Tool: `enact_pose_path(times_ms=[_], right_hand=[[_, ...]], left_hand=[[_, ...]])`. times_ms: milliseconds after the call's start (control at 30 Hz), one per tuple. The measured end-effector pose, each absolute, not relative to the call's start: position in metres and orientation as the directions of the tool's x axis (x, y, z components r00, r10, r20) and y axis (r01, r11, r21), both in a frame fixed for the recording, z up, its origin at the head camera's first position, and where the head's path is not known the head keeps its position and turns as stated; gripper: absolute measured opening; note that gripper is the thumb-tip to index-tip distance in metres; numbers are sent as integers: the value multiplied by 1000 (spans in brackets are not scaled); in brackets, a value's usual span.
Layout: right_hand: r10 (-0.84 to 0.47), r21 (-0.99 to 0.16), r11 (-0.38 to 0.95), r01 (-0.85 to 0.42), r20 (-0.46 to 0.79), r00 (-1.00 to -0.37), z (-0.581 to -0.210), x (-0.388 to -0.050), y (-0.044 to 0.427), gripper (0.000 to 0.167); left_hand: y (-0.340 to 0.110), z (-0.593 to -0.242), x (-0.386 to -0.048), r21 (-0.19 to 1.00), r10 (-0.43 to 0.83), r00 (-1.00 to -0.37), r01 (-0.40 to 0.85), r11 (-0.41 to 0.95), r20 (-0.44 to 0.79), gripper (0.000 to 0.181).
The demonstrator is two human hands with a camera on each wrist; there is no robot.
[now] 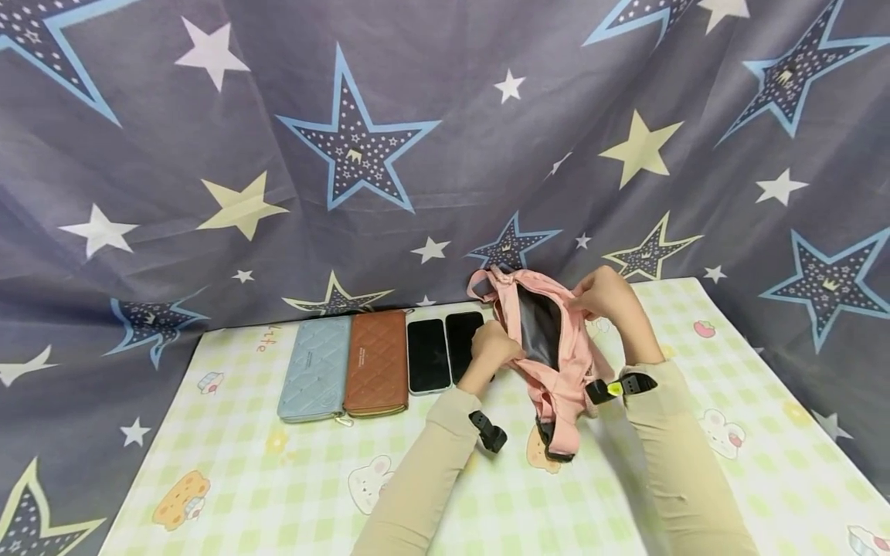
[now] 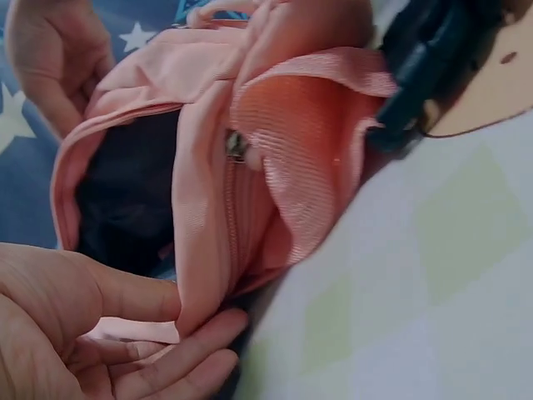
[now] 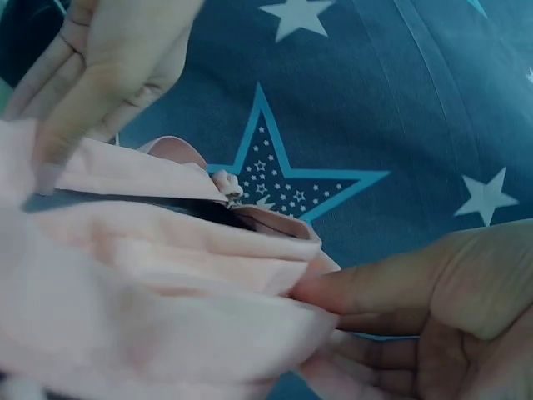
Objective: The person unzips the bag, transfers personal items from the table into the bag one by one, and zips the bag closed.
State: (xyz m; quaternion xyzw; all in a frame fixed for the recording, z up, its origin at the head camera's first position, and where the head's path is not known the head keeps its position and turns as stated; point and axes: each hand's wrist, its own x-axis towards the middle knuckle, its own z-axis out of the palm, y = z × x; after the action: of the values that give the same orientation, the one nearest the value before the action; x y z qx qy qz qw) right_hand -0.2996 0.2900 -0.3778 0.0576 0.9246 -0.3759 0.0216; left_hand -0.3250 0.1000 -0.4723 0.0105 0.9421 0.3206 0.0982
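Note:
A pink zippered bag [image 1: 572, 340] lies on the table with its mouth spread, so its dark lining [image 1: 538, 328] shows. In the head view my left hand [image 1: 495, 345] is at the bag's left edge. The left wrist view shows that hand's thumb and fingers pinching the pink rim [image 2: 190, 242]. On the far right side, my right hand [image 1: 603, 295] grips the other edge; in the right wrist view its thumb and fingers pinch the pink fabric [image 3: 275, 267]. What lies deep inside the bag cannot be made out.
Left of the bag, two black-screened phones lie side by side, one phone [image 1: 429, 355] in full view, the other phone [image 1: 460, 332] partly behind my left hand. Beside them are a brown quilted wallet [image 1: 377, 359] and a light blue wallet [image 1: 316, 367]. A star-patterned curtain [image 1: 417, 154] hangs behind the table.

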Motion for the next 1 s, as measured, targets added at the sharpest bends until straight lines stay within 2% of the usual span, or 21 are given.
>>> enact_pose_path(times_ms=[233, 600, 833, 1000], right_hand=[[-11, -786, 591, 183, -235, -972, -387, -306, 287, 14], [-241, -861, 479, 173, -318, -917, -396, -311, 283, 21], [-201, -862, 477, 170, -295, -934, -391, -305, 289, 31], [-166, -864, 484, 141, -249, -954, -385, -299, 289, 29]], left_hand=[[94, -463, -329, 581, 61, -993, -9, 814, -101, 40], [78, -463, -340, 523, 61, -977, -56, 851, -204, 26], [77, -463, -337, 549, 91, -974, -40, 835, -209, 23], [79, -464, -336, 551, 93, -979, -23, 835, -181, 24]])
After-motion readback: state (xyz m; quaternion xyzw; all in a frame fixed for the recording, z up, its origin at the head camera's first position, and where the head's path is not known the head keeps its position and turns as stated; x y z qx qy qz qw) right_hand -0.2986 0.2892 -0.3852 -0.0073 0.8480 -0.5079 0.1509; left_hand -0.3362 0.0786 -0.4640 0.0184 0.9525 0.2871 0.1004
